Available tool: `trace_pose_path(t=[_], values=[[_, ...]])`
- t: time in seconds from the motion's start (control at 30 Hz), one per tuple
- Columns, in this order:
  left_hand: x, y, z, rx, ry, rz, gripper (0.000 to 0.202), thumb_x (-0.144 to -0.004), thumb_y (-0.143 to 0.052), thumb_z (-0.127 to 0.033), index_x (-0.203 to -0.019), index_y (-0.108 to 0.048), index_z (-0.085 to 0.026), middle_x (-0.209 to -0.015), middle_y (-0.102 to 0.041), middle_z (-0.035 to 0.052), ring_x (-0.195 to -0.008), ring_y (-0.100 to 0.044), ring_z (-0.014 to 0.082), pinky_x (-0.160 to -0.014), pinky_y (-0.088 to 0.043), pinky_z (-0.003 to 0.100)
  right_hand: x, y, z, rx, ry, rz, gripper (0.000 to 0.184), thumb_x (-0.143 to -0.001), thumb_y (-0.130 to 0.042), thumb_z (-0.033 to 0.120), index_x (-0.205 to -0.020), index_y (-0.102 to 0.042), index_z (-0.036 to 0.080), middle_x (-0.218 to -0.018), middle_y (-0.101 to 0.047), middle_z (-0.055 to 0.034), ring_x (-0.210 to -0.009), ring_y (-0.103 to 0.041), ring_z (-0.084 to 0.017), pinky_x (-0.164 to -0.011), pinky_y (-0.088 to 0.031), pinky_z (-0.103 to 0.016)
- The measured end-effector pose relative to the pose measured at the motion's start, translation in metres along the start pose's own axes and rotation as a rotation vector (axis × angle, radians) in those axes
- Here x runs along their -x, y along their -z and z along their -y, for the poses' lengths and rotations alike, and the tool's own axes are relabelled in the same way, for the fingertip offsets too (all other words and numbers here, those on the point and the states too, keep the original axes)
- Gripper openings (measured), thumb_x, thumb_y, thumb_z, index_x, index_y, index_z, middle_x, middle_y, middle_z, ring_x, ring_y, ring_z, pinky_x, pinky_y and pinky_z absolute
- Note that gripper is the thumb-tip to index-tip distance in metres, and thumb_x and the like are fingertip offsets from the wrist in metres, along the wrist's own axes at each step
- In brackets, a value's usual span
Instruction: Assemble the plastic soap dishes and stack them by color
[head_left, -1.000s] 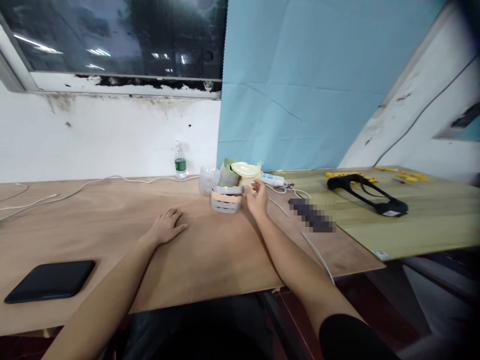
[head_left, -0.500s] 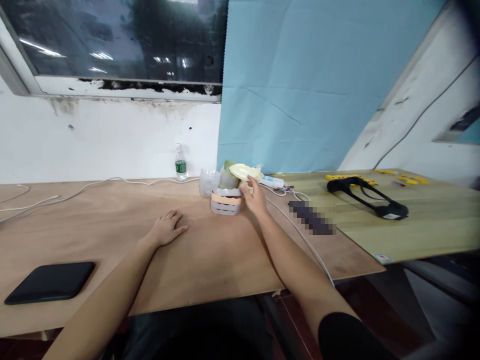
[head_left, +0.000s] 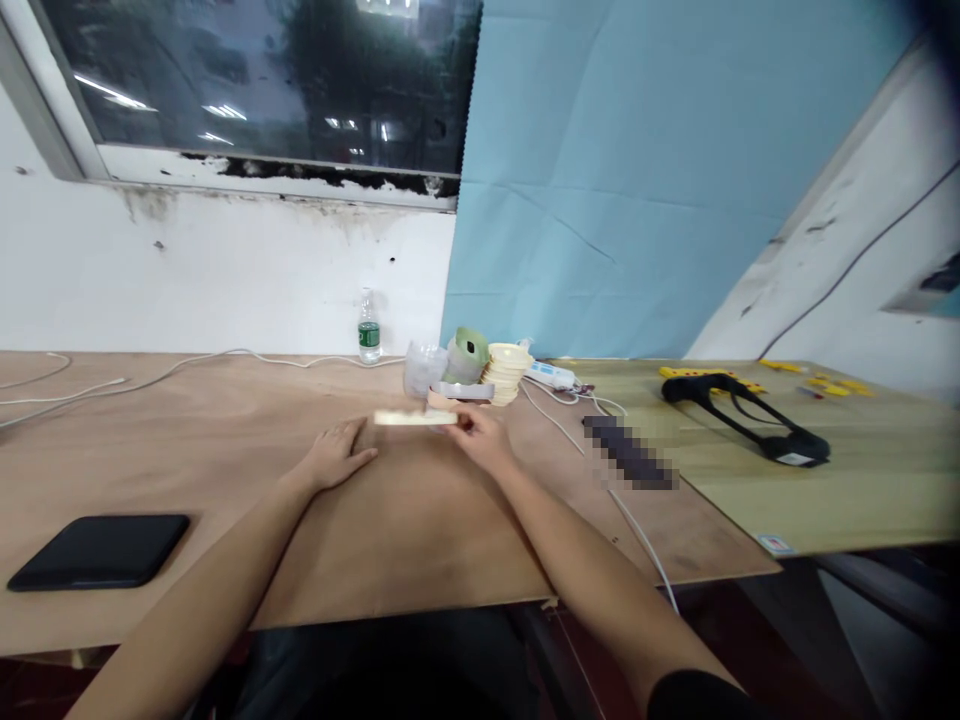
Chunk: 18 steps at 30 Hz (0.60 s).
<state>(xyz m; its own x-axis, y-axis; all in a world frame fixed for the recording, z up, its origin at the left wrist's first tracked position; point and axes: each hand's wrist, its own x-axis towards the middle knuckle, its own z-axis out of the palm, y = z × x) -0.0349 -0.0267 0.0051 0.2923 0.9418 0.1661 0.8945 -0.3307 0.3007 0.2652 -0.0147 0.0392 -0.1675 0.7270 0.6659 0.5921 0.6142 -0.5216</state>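
Note:
My right hand (head_left: 482,438) pinches the right edge of a pale yellow shallow plate (head_left: 414,418), seen nearly edge-on and held above the tabletop. Flat on the brown table (head_left: 405,530), my left hand (head_left: 336,455) rests with its fingers spread, just left of the plate. Behind the plate, a grey and peach basket (head_left: 469,391) is partly hidden. A stack of pale yellow dishes (head_left: 507,371) stands beyond my right hand. Next to it are a green container (head_left: 466,352) with a dark spot and some clear plastic cups (head_left: 424,367).
A water bottle (head_left: 368,328) stands by the wall. A black flat case (head_left: 99,552) lies at the left. White cables (head_left: 240,352) run along the back, near a power strip (head_left: 552,375). At the right are a blurred dark object (head_left: 628,452) and a black strap-like frame (head_left: 750,420).
My right hand has brought the yellow plate left and toward me, from beside the stack to in front of the basket. The plate is now seen edge-on. My left hand stays on the table.

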Motion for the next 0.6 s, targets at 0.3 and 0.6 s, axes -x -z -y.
trace_pose_path(t=[0.3, 0.6], values=[[-0.002, 0.0, -0.001, 0.076, -0.035, -0.121, 0.054, -0.094, -0.024, -0.043, -0.135, -0.044, -0.015, -0.136, -0.052, 0.0108, -0.125, -0.048, 0.0268, -0.105, -0.036, 0.045, 0.009, -0.029, 0.012, 0.069, -0.186, 0.492, 0.032, -0.077, -0.062, 0.052, -0.081, -0.069, 0.021, -0.072, -0.068, -0.0015, -0.062, -0.058, -0.015, -0.053, -0.035, -0.024], [0.005, 0.009, -0.011, 0.191, -0.196, -0.038, 0.077, -0.082, -0.045, -0.066, -0.138, -0.043, -0.014, -0.14, -0.047, 0.0133, -0.127, -0.045, 0.0294, -0.107, -0.035, 0.042, -0.008, -0.008, -0.008, 0.113, -0.064, -0.128, 0.029, -0.084, -0.054, 0.039, -0.102, -0.065, 0.019, -0.085, -0.065, -0.0061, -0.085, -0.06, -0.02, -0.081, -0.046, -0.033]])
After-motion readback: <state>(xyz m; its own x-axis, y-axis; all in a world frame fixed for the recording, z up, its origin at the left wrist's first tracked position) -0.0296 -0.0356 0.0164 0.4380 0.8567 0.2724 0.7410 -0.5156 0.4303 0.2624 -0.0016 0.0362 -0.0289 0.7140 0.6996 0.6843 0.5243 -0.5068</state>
